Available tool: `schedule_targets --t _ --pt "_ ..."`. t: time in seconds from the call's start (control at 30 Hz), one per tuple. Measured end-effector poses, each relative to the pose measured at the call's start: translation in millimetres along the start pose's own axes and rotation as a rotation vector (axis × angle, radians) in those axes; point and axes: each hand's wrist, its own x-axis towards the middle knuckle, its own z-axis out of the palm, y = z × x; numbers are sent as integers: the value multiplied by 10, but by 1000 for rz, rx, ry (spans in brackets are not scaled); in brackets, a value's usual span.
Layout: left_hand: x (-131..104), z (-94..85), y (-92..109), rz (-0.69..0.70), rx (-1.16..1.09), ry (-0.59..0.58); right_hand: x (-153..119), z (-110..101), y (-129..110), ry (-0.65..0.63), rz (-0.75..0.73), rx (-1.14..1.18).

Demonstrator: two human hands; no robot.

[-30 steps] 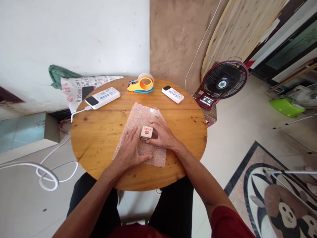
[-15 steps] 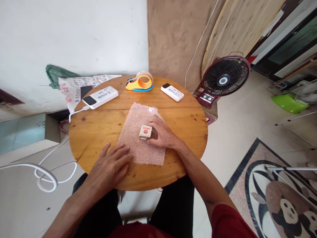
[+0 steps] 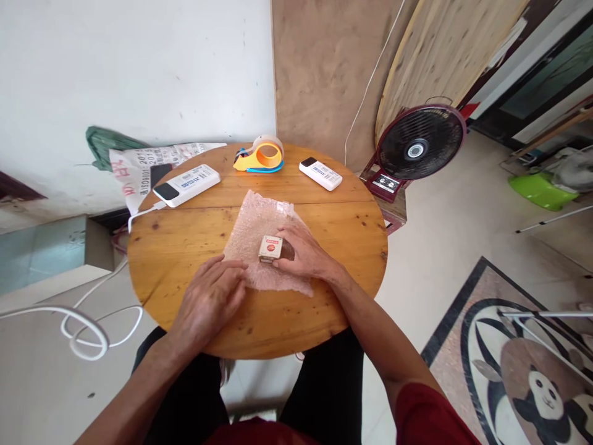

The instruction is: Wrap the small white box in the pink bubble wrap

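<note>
A pink sheet of bubble wrap (image 3: 250, 225) lies on the round wooden table in front of me. On its middle sits a small cream cardboard box (image 3: 270, 248) with red print on top. My right hand (image 3: 303, 252) has its thumb and fingers around the right side of this box. At the near left edge of the wrap is my left hand (image 3: 215, 290), its fingers drawn together on that edge, which curls up a little there. The left thumb and the exact grip are partly hidden.
Along the far side of the wooden table (image 3: 180, 241) are a white power bank (image 3: 188, 185) with a cable, an orange tape dispenser (image 3: 259, 154) and a second white power bank (image 3: 320, 173). A fan (image 3: 417, 148) stands beyond the table's right edge.
My left hand has moved slightly forward and its fingers have closed in on the wrap. The near edge of the wrap has lifted away from me. My right hand stays at the box.
</note>
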Motion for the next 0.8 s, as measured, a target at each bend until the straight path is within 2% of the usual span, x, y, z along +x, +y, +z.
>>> schedule_targets --t 0.13,0.27,0.43,0.6,0.8 --pt "198 -9 -10 -43 10 12 -1 -84 -41 9 -5 134" --pt "402 80 -2 -178 52 -6 -44 -257 -55 -25 72 352" --pt "567 209 -7 -319 64 -53 -129 -390 -66 -34 118 408" --pt "581 283 -66 -378 3 -53 -130 -324 -138 -108 161 288" --pt "522 182 -89 -454 -299 -79 -72 -180 -81 62 183 378"
